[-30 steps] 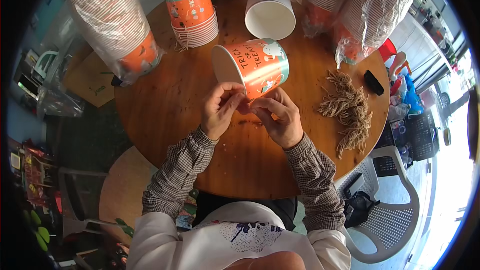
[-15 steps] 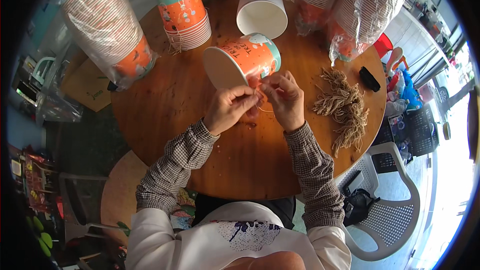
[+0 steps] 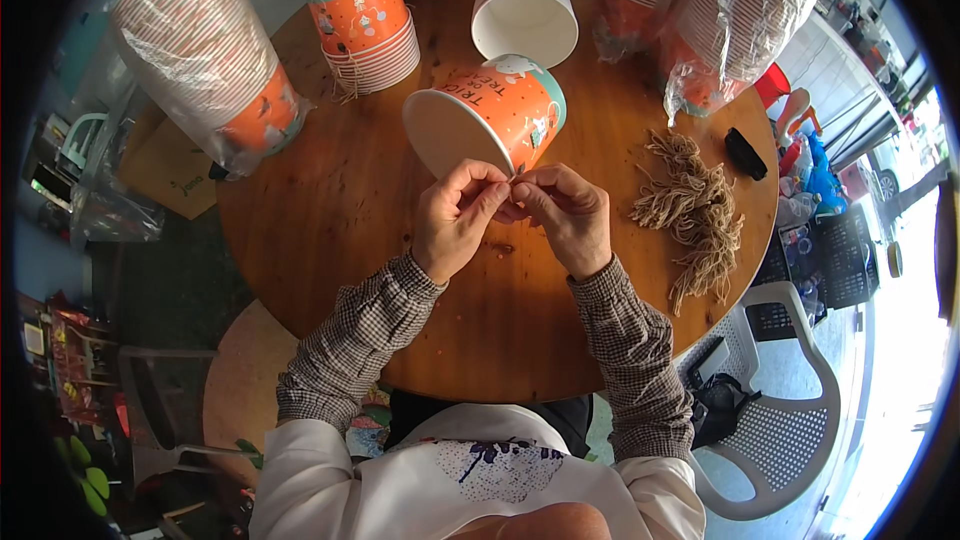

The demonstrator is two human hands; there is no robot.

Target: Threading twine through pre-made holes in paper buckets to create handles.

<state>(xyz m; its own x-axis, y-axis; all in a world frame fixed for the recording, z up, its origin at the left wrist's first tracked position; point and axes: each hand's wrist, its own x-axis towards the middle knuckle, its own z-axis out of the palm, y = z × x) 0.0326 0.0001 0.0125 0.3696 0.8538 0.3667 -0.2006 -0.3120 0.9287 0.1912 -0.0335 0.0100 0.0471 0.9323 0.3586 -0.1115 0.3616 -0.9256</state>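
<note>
Round wooden table (image 3: 350, 210): both hands — left hand (image 3: 455, 220), right hand (image 3: 565, 215) — pinch closed at the rim of a tipped orange paper bucket (image 3: 490, 125); twine bundle (image 3: 695, 210) right, stacked buckets (image 3: 365, 25) behind.

orange paper cup (image 3: 495, 115) near rim hidden behind fingertips (image 3: 497, 190), whatever they pinch too small to tell, wrapped cup stacks (image 3: 200, 50) far left and far right cut off by top edge
</note>
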